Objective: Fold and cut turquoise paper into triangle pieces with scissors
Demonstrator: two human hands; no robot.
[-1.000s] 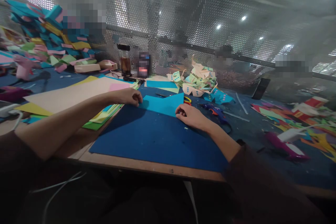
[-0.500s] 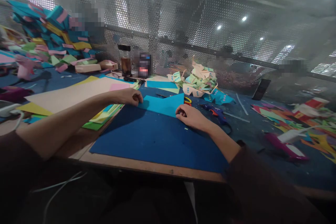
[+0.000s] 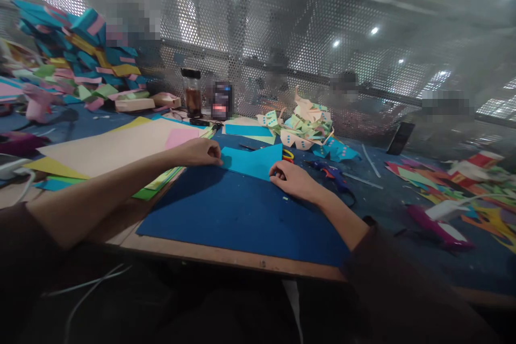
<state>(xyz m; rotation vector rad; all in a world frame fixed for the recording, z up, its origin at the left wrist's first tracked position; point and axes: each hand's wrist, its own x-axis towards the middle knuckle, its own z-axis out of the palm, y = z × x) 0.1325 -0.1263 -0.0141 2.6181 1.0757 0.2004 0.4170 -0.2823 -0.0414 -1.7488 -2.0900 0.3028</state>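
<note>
A strip of blue paper (image 3: 250, 162) stretches between my hands over the dark blue mat (image 3: 250, 220), its right part folded up at an angle. My left hand (image 3: 201, 151) has its fingers curled together at the paper's left end. At the right end, my right hand (image 3: 288, 176) pinches the lower corner between thumb and fingers. Behind the strip show the yellow and red handles of scissors (image 3: 288, 155), partly covered by the paper. A blue hot glue gun (image 3: 332, 172) lies just right of my right hand.
Large coloured sheets (image 3: 108, 145) are stacked on the left. At the back stand a bottle (image 3: 192, 94) and a phone (image 3: 222, 101). Cut paper pieces (image 3: 308, 121) are heaped behind the scissors. A purple and white power strip (image 3: 441, 228) lies at the right.
My left hand has shifted slightly right along the blue paper's left end. My right hand and the strip have stayed nearly still.
</note>
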